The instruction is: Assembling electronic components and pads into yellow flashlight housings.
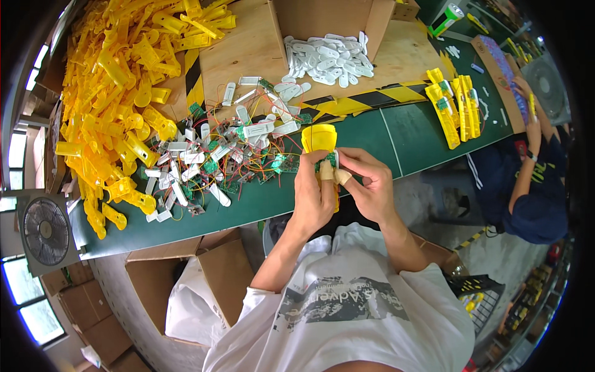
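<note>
Centrally, one casing [320, 137], two hands [314, 197] [374, 189]

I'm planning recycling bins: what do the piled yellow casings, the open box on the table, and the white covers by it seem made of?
The yellow casings look like semi-gloss molded plastic: bright highlights, even color. The open box looks like matte cardboard: plain brown, thin flat walls. The white covers are probably molded plastic, given repeated rounded shapes; their finish seems smooth.

A dark-grilled fan [46, 230] at far left; a white bag [195, 304] in an open cardboard box [230, 279]
</note>
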The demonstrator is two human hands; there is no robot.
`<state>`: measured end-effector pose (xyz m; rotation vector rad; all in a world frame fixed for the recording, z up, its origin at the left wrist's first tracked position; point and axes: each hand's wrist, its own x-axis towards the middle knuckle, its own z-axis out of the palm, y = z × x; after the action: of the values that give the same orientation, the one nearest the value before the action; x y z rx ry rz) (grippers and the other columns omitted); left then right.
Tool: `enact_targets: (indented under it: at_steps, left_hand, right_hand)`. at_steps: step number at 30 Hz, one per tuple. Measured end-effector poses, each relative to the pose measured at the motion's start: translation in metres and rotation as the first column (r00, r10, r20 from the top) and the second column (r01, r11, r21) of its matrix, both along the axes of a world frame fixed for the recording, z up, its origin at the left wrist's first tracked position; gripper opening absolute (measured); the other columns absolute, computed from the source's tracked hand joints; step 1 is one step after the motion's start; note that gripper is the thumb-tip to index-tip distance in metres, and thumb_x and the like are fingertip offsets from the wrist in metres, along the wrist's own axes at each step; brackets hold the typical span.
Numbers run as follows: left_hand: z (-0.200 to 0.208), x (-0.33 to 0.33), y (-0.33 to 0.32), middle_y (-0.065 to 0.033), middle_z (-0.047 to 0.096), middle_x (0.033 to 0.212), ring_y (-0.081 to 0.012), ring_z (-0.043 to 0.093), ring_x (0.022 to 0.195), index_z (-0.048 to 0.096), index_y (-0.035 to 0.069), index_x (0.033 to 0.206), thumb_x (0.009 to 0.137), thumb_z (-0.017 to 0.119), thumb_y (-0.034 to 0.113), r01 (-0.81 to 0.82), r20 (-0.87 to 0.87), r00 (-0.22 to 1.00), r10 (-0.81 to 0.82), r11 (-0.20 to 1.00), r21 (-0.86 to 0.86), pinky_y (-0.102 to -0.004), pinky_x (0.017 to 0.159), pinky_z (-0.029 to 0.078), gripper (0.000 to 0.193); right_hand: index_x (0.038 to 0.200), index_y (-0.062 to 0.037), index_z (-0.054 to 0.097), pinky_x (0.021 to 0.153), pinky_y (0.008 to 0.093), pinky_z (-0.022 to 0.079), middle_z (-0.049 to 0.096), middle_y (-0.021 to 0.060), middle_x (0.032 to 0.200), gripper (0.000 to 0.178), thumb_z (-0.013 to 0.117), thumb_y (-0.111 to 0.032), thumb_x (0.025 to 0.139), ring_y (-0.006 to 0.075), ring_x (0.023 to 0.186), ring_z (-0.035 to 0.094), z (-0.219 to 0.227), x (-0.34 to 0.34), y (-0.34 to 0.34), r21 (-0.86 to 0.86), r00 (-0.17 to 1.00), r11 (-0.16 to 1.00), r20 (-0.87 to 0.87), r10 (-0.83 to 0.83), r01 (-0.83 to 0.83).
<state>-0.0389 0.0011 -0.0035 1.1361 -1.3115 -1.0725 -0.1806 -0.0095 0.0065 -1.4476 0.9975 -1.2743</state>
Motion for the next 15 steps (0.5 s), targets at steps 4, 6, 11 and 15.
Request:
enact_targets:
  at_steps: [4, 6, 11, 15]
  left_hand:
    - [0.003, 0.000, -0.007, -0.0219, 0.057, 0.099, -0.0318, 0.061, 0.075, 0.046, -0.004, 0.117, 0.094, 0.048, -0.004, 0.046, 0.135, 0.990, -0.030, 0.992, -0.119, -0.0382, 0.065, 0.050, 0.023]
    - [0.004, 0.000, -0.010, -0.0237, 0.056, 0.103, -0.0349, 0.061, 0.079, 0.046, -0.005, 0.117, 0.094, 0.048, -0.005, 0.075, 0.135, 0.989, -0.063, 0.994, -0.085, -0.0394, 0.068, 0.050, 0.023]
    - [0.007, -0.005, -0.019, -0.0207, 0.056, 0.099, -0.0288, 0.061, 0.074, 0.046, -0.004, 0.117, 0.095, 0.048, -0.004, 0.100, 0.240, 0.970, -0.036, 0.961, -0.258, -0.0373, 0.064, 0.050, 0.023]
    - [0.011, -0.007, -0.020, -0.0162, 0.056, 0.093, -0.0223, 0.060, 0.069, 0.046, -0.003, 0.117, 0.096, 0.048, -0.003, 0.176, 0.146, 0.977, -0.153, 0.971, -0.159, -0.0348, 0.061, 0.049, 0.021]
  right_hand:
    - [0.117, 0.0073, 0.065, 0.082, 0.0291, 0.056, 0.067, 0.0181, 0.118, 0.031, 0.064, 0.005, 0.086, 0.0231, 0.095, 0.070, 0.008, -0.005, -0.001, -0.229, 0.953, 0.972, -0.282, -0.111, 0.045]
    - [0.117, 0.0077, 0.065, 0.082, 0.0296, 0.056, 0.067, 0.0190, 0.117, 0.031, 0.064, 0.005, 0.085, 0.0247, 0.094, 0.070, 0.011, -0.005, -0.002, -0.194, 0.970, 0.979, -0.221, -0.099, 0.056]
    - [0.120, 0.0069, 0.063, 0.080, 0.0292, 0.057, 0.066, 0.0201, 0.120, 0.034, 0.061, 0.006, 0.086, 0.0250, 0.097, 0.070, 0.011, -0.003, 0.004, -0.206, 0.946, 0.966, -0.253, -0.204, 0.153]
    - [0.125, 0.0043, 0.060, 0.077, 0.0302, 0.059, 0.065, 0.0199, 0.121, 0.039, 0.060, 0.007, 0.086, 0.0249, 0.098, 0.070, 0.011, -0.005, 0.009, -0.094, 0.963, 0.972, -0.144, -0.229, 0.217]
